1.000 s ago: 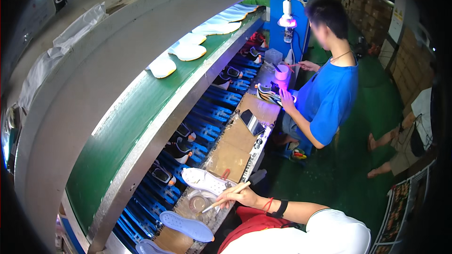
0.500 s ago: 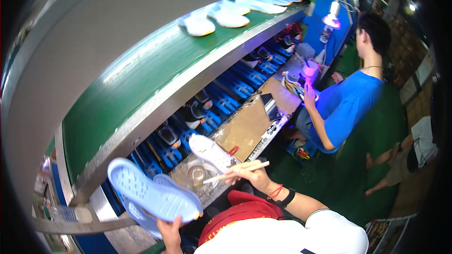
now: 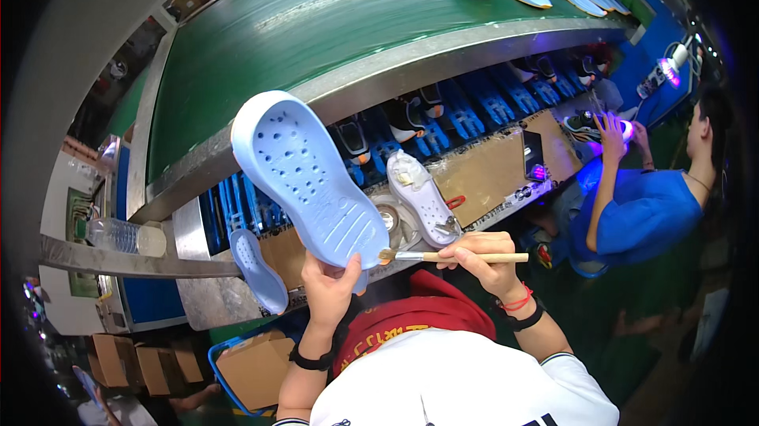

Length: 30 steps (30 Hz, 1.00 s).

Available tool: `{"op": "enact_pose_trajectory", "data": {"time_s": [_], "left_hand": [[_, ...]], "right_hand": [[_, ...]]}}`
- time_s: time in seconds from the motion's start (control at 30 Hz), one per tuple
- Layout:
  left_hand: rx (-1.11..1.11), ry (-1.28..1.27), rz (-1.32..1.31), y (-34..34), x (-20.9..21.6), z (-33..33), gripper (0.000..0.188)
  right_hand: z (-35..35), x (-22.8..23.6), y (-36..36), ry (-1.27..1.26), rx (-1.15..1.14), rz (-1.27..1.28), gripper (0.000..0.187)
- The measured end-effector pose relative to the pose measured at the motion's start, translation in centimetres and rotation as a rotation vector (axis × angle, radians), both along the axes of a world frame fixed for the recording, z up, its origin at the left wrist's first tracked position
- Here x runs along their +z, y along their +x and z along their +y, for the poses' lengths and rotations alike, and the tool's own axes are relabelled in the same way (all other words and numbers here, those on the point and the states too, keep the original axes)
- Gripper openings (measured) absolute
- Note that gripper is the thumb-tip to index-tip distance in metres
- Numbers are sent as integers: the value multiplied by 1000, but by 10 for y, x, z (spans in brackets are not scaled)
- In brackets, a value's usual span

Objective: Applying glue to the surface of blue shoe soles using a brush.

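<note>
Head view: blue sole held up, brush at its edge.
Blue sole (image 3: 304, 161) is left of frame centre, tilted, its holed face toward the camera. Of the two hands, the left hand (image 3: 330, 288) grips its lower end, thumb on the face, fingers mostly hidden behind. The right hand (image 3: 484, 258), right of lower centre, has its fingers closed round a wooden-handled brush (image 3: 431, 257); bristles at the sole's lower right edge, contact cannot be told. White sole (image 3: 425, 203) lies at frame centre on the surface (image 3: 213, 299); second blue sole (image 3: 257, 268) lies lower left.
</note>
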<state>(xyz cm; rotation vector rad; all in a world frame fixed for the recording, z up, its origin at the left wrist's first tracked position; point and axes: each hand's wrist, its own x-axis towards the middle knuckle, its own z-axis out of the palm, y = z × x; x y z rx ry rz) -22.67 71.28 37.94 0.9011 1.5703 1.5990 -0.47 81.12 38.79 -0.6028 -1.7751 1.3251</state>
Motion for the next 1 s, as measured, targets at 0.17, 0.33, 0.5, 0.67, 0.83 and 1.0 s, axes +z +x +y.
{"op": "enact_pose_trajectory", "data": {"time_s": [0.17,0.33,0.5,0.67,0.83,1.0], "left_hand": [[17,-9,-9,-1,1,-1,39],[18,-4,-11,-2,-4,0,38],[19,-17,11,-3,-2,2,38],[6,-33,16,-3,-3,2,39],[-14,-35,-5,-1,1,2,40],[-14,-43,-3,-2,1,2,40]], "right_hand": [[2,5,-2,59,49,-33,14],[4,5,-12,102,13,-55,13],[7,4,-10,54,37,-6,13],[12,11,-9,151,77,-76,12],[19,12,-11,264,74,-105,11],[25,13,2,222,84,-89,10]]}}
